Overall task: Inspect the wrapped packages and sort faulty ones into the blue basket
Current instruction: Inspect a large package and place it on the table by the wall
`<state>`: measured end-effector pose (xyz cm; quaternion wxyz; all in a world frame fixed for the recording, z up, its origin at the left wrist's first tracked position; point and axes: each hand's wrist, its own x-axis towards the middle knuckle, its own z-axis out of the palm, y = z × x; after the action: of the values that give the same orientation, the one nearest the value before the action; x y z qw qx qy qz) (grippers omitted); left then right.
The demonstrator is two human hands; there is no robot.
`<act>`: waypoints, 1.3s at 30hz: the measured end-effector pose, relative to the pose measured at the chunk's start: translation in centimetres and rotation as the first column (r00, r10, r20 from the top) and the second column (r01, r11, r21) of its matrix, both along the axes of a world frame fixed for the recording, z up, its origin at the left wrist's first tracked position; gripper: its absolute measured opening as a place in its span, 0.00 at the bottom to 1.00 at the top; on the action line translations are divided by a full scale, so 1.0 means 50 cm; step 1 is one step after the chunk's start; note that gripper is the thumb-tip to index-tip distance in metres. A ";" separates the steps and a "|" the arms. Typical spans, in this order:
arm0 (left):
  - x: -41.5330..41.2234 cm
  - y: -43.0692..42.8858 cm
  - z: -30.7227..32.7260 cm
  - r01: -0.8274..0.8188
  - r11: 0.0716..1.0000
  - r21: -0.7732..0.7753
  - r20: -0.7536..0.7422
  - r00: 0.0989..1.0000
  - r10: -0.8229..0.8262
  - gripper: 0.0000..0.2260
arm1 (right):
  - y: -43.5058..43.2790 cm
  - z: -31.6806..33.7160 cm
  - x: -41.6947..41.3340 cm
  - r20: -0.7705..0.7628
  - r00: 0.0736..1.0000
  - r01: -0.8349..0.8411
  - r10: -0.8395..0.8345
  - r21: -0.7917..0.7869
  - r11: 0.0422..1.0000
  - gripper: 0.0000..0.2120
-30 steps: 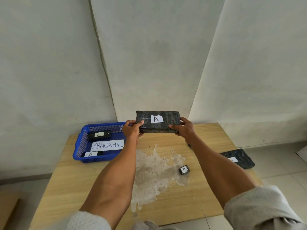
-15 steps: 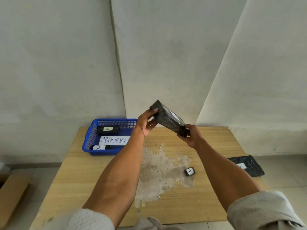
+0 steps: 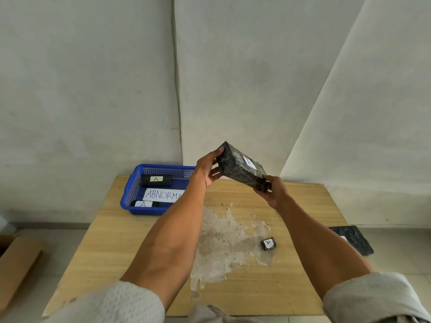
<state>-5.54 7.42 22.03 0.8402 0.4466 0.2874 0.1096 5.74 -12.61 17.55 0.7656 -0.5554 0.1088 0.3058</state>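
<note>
The big wrapped package (image 3: 240, 170) is up in the air, just to the right of the blue basket (image 3: 130, 194) and higher than it. It is tilted. Its high end is the end nearer the basket, and its low end points away from it.

Both hands are holding it. The left hand (image 3: 207, 170) holds the high end, with the thumb on top and the fingers curled on the end face. The right hand (image 3: 271, 191) is wrapped round the low end.

The package looks like a stiff block. It keeps its shape and does not sag between the hands. The dark wrap is shiny and crinkly, so I think it could be slippery. I cannot tell how heavy it is.

The two short ends look like the best places to hold. That leaves the long sides and the white label free to look at.

Two small packages (image 3: 155, 180) already lie inside the basket. One tiny package (image 3: 268, 244) sits on the bench (image 3: 116, 241), far to the right of the basket and closer to the person.
</note>
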 end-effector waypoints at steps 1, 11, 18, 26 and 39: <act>0.001 0.001 0.000 0.001 1.000 -0.006 -0.008 1.000 -0.001 0.22 | -0.002 -0.001 0.001 0.003 1.000 0.006 -0.006 -0.010 1.000 0.08; -0.003 -0.020 -0.003 0.030 0.999 -0.041 0.151 0.988 -0.024 0.21 | -0.010 0.004 0.011 0.031 0.995 0.097 -0.095 -0.058 0.994 0.09; -0.002 -0.019 0.004 0.002 0.999 -0.049 0.189 0.982 0.007 0.28 | -0.012 0.013 0.011 0.037 0.990 0.142 -0.139 -0.086 0.986 0.03; 0.003 -0.030 -0.006 0.000 0.994 0.111 0.054 0.999 -0.006 0.19 | -0.004 0.026 0.004 0.149 0.971 0.208 -0.187 -0.140 0.968 0.08; -0.023 -0.032 -0.095 -0.283 0.906 -0.316 -0.080 0.959 0.271 0.16 | 0.036 0.176 -0.038 0.483 0.866 -0.145 0.127 0.000 0.989 0.26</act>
<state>-6.70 5.80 17.26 0.8730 0.2588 0.3761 0.1714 3.85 -10.79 26.37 0.7552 -0.6062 -0.1302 0.2130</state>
